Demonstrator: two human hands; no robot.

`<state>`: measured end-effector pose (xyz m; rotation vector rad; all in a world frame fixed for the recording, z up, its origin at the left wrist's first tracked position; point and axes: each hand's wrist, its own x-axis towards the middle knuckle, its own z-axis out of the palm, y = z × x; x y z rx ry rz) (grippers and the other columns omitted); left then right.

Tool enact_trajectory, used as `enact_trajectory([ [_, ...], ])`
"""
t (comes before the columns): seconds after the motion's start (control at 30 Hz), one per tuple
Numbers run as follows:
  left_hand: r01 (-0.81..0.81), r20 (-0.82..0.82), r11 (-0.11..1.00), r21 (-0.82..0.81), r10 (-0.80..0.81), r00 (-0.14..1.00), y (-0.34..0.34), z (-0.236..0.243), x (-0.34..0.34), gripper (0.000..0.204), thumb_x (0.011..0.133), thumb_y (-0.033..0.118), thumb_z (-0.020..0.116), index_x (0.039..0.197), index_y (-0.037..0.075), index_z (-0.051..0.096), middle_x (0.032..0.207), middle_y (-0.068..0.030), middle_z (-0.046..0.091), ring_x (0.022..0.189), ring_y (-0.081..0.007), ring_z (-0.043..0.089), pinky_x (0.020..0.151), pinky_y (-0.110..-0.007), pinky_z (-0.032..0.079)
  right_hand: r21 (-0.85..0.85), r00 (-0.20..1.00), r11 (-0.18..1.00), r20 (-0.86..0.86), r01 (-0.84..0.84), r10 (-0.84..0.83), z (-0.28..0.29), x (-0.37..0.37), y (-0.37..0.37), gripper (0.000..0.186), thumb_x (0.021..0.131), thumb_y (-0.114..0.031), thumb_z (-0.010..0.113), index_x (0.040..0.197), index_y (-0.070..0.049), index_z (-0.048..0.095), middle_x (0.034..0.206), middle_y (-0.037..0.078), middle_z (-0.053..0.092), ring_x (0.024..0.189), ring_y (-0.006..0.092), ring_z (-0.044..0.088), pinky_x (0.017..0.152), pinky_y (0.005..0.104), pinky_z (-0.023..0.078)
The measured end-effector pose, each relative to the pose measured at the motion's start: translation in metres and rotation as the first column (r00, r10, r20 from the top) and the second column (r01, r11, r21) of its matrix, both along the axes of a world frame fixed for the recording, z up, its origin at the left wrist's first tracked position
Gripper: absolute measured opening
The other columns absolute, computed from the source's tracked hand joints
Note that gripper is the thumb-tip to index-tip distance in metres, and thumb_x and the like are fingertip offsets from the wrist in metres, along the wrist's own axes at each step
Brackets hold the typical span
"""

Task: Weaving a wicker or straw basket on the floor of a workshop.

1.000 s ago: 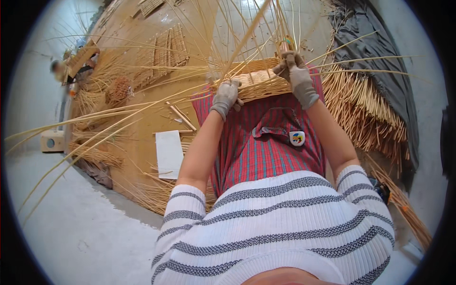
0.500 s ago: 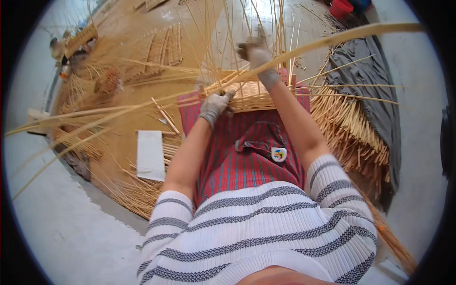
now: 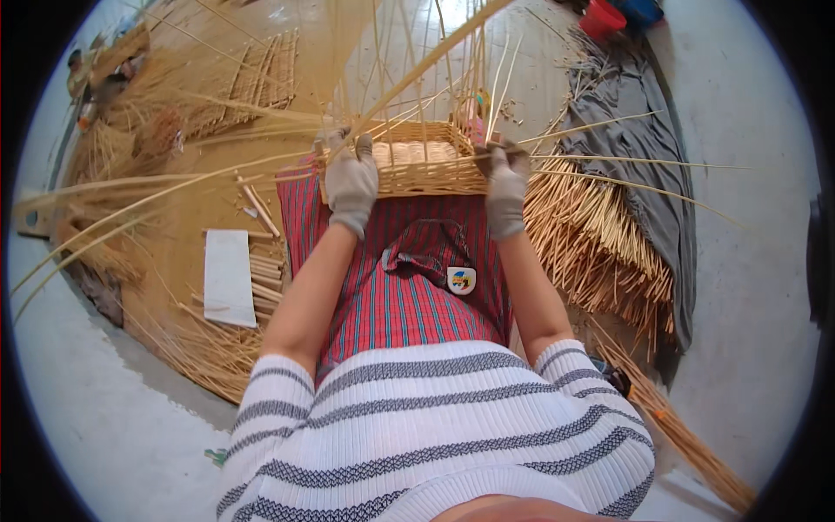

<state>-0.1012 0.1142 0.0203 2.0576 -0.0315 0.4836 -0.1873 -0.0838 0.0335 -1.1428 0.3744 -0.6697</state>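
A half-woven wicker basket [image 3: 426,181] rests on the red checked apron [image 3: 391,313] over my lap, with long bare stakes rising from its walls and others sticking out sideways. My left hand [image 3: 350,184], in a pale glove, is closed on the basket's left front corner. At the opposite corner my right hand [image 3: 506,187], gloved too, grips the basket wall, its dark-stained fingertips over the edge. A long pale strand [image 3: 417,74] slants up and right from near my left hand. What lies under the left fingers is partly hidden.
Beside my right is a thick heap of cut rods [image 3: 591,252] under a grey cloth [image 3: 631,130]. To the left lie a white sheet [image 3: 229,278], short sticks [image 3: 265,278] and a woven lattice panel [image 3: 257,83]. A red bucket [image 3: 602,17] stands at the far right.
My right hand has come down from among the upright stakes to the basket's right corner. The left hand has turned on its corner, and the long strand now points more steeply upward.
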Motion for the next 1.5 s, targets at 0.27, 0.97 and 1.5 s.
enact_trajectory([
  [0.27, 0.397, -0.697, 0.773, -0.495, -0.626, 0.351, -0.066, 0.004, 0.003, 0.033, 0.098, 0.028, 0.059, 0.116, 0.0, 0.055, 0.091, -0.0177, 0.067, 0.056, -0.0228, 0.068, 0.045, -0.035, 0.057, -0.161, 0.974, 0.966, 0.071, -0.203, 0.216, -0.001, 0.064, -0.039, 0.035, 0.098, -0.003, 0.053, 0.131, -0.015, 0.047, 0.108, 0.01, 0.068, 0.085, 0.0176, 0.068, 0.076, 0.0294, 0.054],
  [0.97, 0.565, -0.355, 0.41, 0.716, -0.483, 0.801, -0.051, -0.001, -0.004, 0.059, 0.073, 0.019, 0.076, 0.128, 0.021, 0.053, 0.113, -0.0116, 0.065, 0.104, -0.0316, 0.066, 0.086, -0.045, 0.051, -0.706, 0.717, -0.264, -0.479, -0.658, -0.506, -0.007, 0.023, -0.002, 0.06, 0.068, -0.051, 0.074, 0.124, -0.035, 0.06, 0.11, 0.006, 0.063, 0.115, 0.0279, 0.058, 0.106, 0.0533, 0.029],
  [1.5, -0.045, 0.031, 0.96, 0.275, 0.038, 0.999, 0.126, -0.015, -0.049, 0.059, 0.074, 0.026, 0.079, 0.128, 0.019, 0.058, 0.123, -0.0087, 0.06, 0.12, -0.0292, 0.053, 0.104, -0.045, 0.037, -0.868, 0.824, 0.178, -0.349, -0.464, 0.447, 0.055, 0.006, 0.101, 0.048, 0.077, -0.021, 0.08, 0.122, -0.014, 0.063, 0.11, 0.012, 0.067, 0.099, 0.0287, 0.067, 0.083, 0.0386, 0.055],
])
